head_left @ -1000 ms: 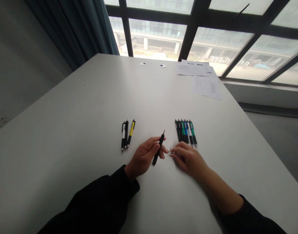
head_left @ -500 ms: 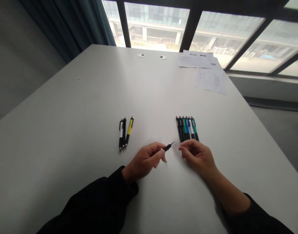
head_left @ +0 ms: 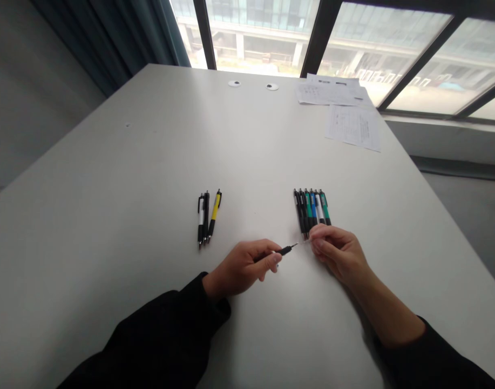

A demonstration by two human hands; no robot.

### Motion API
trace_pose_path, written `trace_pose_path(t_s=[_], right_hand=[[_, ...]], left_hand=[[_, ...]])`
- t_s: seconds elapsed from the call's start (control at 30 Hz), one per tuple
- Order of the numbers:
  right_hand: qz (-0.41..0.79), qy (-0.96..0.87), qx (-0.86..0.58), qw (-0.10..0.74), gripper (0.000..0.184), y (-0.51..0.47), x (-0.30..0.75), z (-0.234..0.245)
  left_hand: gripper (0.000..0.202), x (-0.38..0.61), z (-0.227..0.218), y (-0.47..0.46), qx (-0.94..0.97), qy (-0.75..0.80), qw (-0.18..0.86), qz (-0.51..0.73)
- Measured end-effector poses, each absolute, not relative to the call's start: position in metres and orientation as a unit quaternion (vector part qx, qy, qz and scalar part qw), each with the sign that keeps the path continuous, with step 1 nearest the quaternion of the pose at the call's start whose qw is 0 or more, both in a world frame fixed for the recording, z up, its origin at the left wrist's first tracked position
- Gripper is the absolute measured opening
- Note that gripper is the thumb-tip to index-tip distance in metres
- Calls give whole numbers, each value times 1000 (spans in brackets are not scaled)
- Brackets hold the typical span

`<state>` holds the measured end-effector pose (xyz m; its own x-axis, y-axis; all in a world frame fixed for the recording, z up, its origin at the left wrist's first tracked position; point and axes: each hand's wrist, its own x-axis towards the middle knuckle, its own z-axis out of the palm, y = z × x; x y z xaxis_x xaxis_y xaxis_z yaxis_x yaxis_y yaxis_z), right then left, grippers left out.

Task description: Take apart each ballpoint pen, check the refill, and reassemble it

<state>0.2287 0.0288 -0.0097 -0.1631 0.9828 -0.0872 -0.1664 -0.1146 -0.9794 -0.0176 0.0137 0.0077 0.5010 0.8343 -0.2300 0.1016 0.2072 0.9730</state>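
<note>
- White bench (head_left: 255,156) sits before a dark-framed window (head_left: 263,32).
- Left hand (head_left: 241,267): grip closed around a black pen part (head_left: 286,250), thin tip directed at the right hand (head_left: 344,254).
- Right hand: grip pinched on a thin pale piece (head_left: 306,241) near that tip; contact cannot be told.
- Three pens (head_left: 205,216) lie left, six pens (head_left: 308,205) right.

wrist-length black left sleeve (head_left: 162,337), black right sleeve (head_left: 429,356) ending higher
</note>
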Motion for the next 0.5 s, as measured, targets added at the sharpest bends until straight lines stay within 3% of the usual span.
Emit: trace_pose_path(t_s=[0.5], right_hand=[[598,-524,-425,432,13,29,235,-16]], left_hand=[[30,-17,6,13,605,418,626,261]])
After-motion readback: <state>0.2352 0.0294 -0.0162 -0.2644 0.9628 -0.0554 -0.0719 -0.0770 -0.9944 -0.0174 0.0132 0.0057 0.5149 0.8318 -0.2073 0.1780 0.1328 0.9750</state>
